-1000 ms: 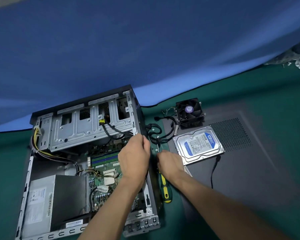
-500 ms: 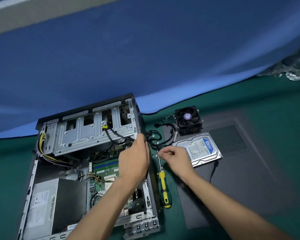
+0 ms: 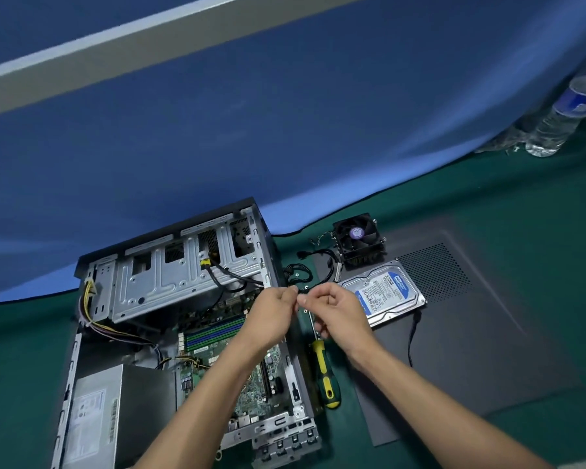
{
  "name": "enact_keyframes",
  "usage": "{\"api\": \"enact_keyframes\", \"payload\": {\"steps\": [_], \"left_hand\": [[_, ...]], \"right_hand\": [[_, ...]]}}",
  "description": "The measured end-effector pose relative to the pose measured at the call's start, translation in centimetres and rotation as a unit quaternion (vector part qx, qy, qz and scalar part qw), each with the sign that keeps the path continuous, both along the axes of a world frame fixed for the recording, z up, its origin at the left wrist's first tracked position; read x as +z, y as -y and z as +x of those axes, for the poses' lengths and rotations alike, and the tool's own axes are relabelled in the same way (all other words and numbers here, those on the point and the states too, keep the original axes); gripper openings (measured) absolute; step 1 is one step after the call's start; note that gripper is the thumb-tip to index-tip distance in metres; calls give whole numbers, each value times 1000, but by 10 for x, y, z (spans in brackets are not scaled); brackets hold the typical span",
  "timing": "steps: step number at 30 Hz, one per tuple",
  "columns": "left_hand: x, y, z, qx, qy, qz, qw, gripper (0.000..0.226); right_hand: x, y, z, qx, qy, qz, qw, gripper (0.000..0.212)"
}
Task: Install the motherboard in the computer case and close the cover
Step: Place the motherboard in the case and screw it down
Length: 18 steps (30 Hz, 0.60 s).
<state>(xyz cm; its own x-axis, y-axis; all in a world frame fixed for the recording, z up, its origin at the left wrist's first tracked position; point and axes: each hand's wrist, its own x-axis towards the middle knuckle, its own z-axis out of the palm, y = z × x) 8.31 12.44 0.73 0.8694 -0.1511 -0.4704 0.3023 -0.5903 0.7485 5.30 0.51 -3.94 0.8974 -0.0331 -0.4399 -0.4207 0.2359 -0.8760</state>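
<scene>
Green matting (image 3: 487,184) covers our bench, with a blue cloth backdrop (image 3: 285,147) hung behind it. At far left lies the one computer case (image 3: 92,265), on its side with its open face up, its long axis running from near us away toward the backdrop. Inside we count one grey power supply (image 3: 115,411) at the near left, one metal drive cage (image 3: 170,282) at the far end, and one motherboard (image 3: 217,336), already lying in the case floor between them.

Our left hand (image 3: 273,316) hangs over the case's right wall, fingers curled, fingertips meeting those of our right hand (image 3: 335,309) just outside that wall. Both seem to pinch something small between them, perhaps a screw or a cable end; we cannot tell which.

Below the right hand lies one screwdriver (image 3: 325,377) with a yellow and green handle, parallel to the case wall. Further right sit one hard drive (image 3: 383,292) and one cooler fan (image 3: 357,240), both resting on the one dark cover panel (image 3: 487,333).

We judge the next move turns inward: the motherboard lies down and left of the pinch, nearer the left hand, while the screwdriver is nearer the right.
</scene>
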Motion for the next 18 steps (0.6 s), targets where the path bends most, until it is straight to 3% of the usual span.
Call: {"api": "enact_keyframes", "payload": {"steps": [2,4,6,8,14,18], "left_hand": [[2,1,-7,62,-14,-71,995,44],[2,0,-14,84,-10,-113,990,43],[3,-4,-21,84,-11,-133,988,43],[3,-9,-24,93,-18,-145,985,38],[4,-29,-27,181,-47,-175,967,22],[2,-41,-27,231,-63,-176,955,20]], "right_hand": [[-9,3,-1,6,-44,-14,999,23],[-23,2,-5,77,-96,-127,984,26],[-40,-2,-10,189,-120,-293,929,23],[-52,-9,-14,257,-124,-388,876,23],[-64,-20,-16,287,-150,-480,815,33],[-65,-15,-20,289,-134,-461,828,15]]}}
